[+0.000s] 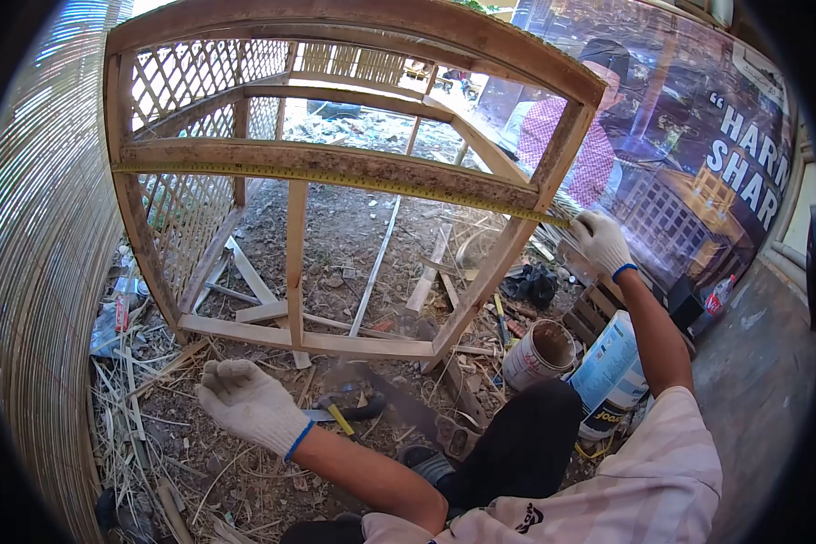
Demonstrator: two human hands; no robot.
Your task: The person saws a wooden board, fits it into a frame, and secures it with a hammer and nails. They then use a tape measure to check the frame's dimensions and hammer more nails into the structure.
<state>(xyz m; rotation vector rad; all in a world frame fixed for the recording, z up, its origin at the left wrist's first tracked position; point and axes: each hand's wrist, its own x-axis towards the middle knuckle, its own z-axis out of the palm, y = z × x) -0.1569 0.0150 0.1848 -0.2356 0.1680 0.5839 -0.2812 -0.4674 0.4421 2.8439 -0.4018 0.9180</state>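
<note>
A yellow tape measure (335, 179) is stretched along the middle rail of a wooden frame (326, 161), from its left post to past its right post. My right hand (601, 241), in a white knitted glove with a blue cuff, is closed on the tape's right end beside the right post. The tape's case is not visible. My left hand (252, 405), gloved the same way, hovers low before the frame's bottom rail (367, 347). Its fingers are loosely curved and nothing shows in them. Lattice panels (186, 86) fill the frame's left side.
A hand saw (417, 412) and a yellow-handled tool (341, 421) lie near my legs. A dirty bucket (541, 354) and a blue-and-white bucket (612, 372) stand at right. Bamboo screening (41, 272) borders the left; a printed banner (671, 136) hangs right. Wood scraps litter the ground.
</note>
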